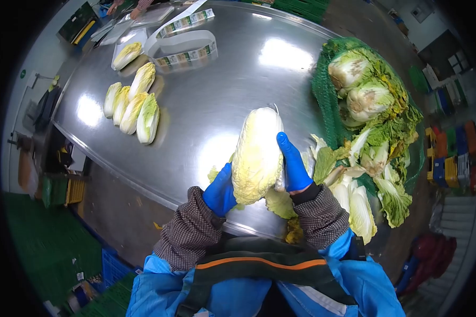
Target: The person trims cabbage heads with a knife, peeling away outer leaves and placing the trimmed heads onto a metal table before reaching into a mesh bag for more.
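A large pale-yellow cabbage head (pixel 257 156) is held upright between both blue-gloved hands above the metal table's near edge. My left hand (pixel 220 191) grips its lower left side, and my right hand (pixel 294 162) grips its right side, thumb upward. Just right of and below the right hand lie loose leaves (pixel 360 211). A green net bag (pixel 325 92) at the right holds or surrounds several untrimmed cabbages (pixel 369 99) with browned ends. Several trimmed cabbages (pixel 148 119) lie grouped at the left of the table.
The steel table (pixel 217 92) spans the middle. At its far side are a label strip (pixel 188 55), plastic sheets (pixel 145 16) and one cabbage on a tray (pixel 127 55). Another person's hands (pixel 136 12) show at the top left. Crates (pixel 452 170) stand at the right.
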The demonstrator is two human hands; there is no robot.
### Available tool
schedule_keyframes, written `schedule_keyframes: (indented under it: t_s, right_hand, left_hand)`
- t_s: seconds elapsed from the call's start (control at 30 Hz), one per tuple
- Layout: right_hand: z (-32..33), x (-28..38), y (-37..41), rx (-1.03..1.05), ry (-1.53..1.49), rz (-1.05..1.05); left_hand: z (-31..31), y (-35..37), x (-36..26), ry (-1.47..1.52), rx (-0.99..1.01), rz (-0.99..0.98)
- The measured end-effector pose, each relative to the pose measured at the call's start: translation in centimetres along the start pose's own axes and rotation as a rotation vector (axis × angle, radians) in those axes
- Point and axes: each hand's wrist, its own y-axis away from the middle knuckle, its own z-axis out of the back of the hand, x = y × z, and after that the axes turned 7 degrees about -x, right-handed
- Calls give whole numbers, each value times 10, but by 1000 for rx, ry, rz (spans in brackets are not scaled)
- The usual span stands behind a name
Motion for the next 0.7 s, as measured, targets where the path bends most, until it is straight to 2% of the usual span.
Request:
schedule_keyframes:
  t_s: [0.1,0.17,0.2,0.27,0.33,0.4,0.43,0.47,0.5,0.53,0.57,0.6,0.63,0.67,0.7]
  right_hand:
    - [-14,-6,-11,-24,0,-6]
    - [-22,-12,-20,-53,255,99]
    - [-29,-13,-27,-52,380,158]
    - [-32,-8,-33,-149,638,14]
    - [-30,-11,-35,-152,712,73]
    - [-19,-12,-33,-129,696,39]
    - [-10,-15,-32,-134,679,22]
    - [0,-18,-30,-141,662,8]
    - [12,-23,-28,-139,653,-6]
    - [21,-26,-26,-137,644,-20]
    - [26,-30,-23,-153,652,-34]
    - [30,-33,-19,-170,658,-49]
    - [34,-36,-17,-188,664,-63]
    - [39,-39,-15,-192,660,-72]
    - [45,-43,-12,-199,655,-82]
  left_hand:
    - [13,0,-4,139,15,17]
    - [32,-3,-1,188,64,-1]
    - [37,-3,-7,169,38,-3]
    - [50,0,-28,116,-24,-26]
    - [70,3,-55,205,-174,-34]
    - [98,3,-92,372,-329,-37]
    - [112,3,-115,433,-342,-85]
    - [129,3,-140,383,-314,-183]
    - [126,-2,-149,126,-470,-362]
    - [182,4,-197,111,-402,-311]
    - [195,6,-223,76,-494,-384]
    - [176,7,-247,135,-675,-480]
    - [206,12,-275,126,-659,-405]
    - [212,11,-296,123,-645,-485]
    - [220,11,-317,96,-771,-503]
